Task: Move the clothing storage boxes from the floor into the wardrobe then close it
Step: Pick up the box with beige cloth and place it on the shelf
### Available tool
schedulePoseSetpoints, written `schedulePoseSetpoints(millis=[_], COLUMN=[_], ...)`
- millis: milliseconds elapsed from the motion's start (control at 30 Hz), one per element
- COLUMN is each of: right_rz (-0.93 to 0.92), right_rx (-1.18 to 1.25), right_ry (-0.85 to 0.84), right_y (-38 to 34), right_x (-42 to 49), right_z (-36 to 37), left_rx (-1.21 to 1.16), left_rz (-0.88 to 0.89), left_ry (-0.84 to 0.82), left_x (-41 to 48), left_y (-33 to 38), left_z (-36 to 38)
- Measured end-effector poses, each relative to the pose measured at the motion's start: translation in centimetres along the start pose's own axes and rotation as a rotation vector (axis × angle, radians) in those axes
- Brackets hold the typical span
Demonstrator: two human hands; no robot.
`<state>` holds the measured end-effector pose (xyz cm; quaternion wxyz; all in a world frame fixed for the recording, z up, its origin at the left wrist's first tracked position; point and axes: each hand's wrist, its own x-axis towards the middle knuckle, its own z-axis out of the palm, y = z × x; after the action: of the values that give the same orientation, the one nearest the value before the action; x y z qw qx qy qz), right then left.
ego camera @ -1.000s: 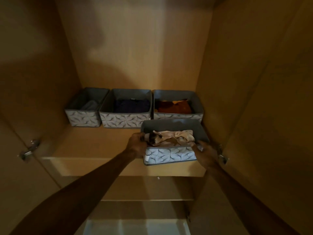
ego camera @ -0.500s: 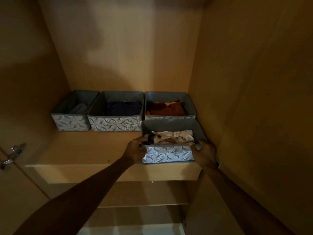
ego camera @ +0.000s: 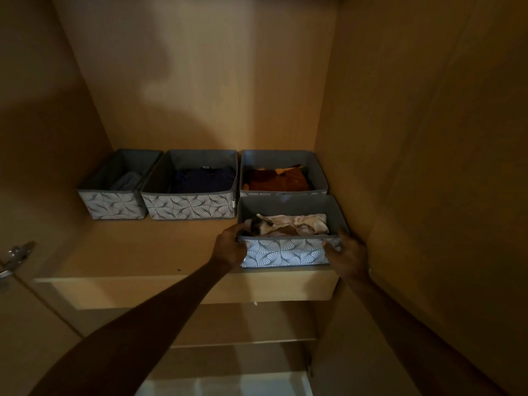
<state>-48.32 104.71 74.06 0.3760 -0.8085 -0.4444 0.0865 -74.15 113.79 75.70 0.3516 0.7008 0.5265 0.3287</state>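
Note:
A grey fabric storage box (ego camera: pixel 285 252) with a white leaf pattern and pale pink clothes inside sits at the front right of the wardrobe shelf (ego camera: pixel 137 252). My left hand (ego camera: pixel 230 247) grips its front left corner and my right hand (ego camera: pixel 347 254) grips its front right corner. Behind it stand three matching boxes in a row: one with orange-brown clothes (ego camera: pixel 283 174), one with dark blue clothes (ego camera: pixel 191 207), one with grey cloth (ego camera: pixel 110 204).
The open right door (ego camera: pixel 443 195) stands close beside my right hand. The left door with a metal hinge (ego camera: pixel 17 257) is open at the left edge. Lower shelves (ego camera: pixel 243 342) show beneath the shelf's front lip.
The box with pink clothes has slid further back on the shelf, against the orange-clothes box. Both hands stay on its front corners. The view has shifted slightly right.

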Motion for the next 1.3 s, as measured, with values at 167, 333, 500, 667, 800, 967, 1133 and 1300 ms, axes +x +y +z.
schedulePoseSetpoints(millis=[167, 333, 500, 667, 800, 967, 1133, 1300], right_rz=[-0.025, -0.054, -0.021, -0.017, -0.033, -0.156, -0.157, -0.094], right_rx=[0.0, 0.005, 0.024, 0.019, 0.096, 0.174, 0.357, 0.444], right_ry=[-0.007, -0.012, -0.032, -0.06, -0.06, -0.041, -0.19, -0.378], right_y=[-0.1, 0.4, 0.5, 0.7, 0.8, 0.9, 0.0, 0.1], right_x=[0.0, -0.2, -0.1, 0.0, -1.4, -5.0, -9.6, -14.1], right_z=[0.1, 0.1, 0.4, 0.5, 0.6, 2.3, 4.8, 8.2], left_rx=[-0.057, -0.146, -0.129, -0.15, -0.213, -0.316, -0.337, -0.388], left_rz=[-0.018, -0.077, -0.061, -0.076, -0.04, -0.03, -0.144, -0.347], left_ry=[0.055, 0.075, 0.091, 0.071, 0.085, 0.178, 0.247, 0.323], left_x=[-0.4, -0.5, -0.7, -0.5, -1.3, -4.8, -10.2, -17.5], left_y=[-0.6, -1.0, -0.7, -0.4, -1.0, -2.5, -5.8, -10.0], left_z=[0.6, 1.2, 1.3, 0.9, 0.9, 0.7, 0.2, -0.8])
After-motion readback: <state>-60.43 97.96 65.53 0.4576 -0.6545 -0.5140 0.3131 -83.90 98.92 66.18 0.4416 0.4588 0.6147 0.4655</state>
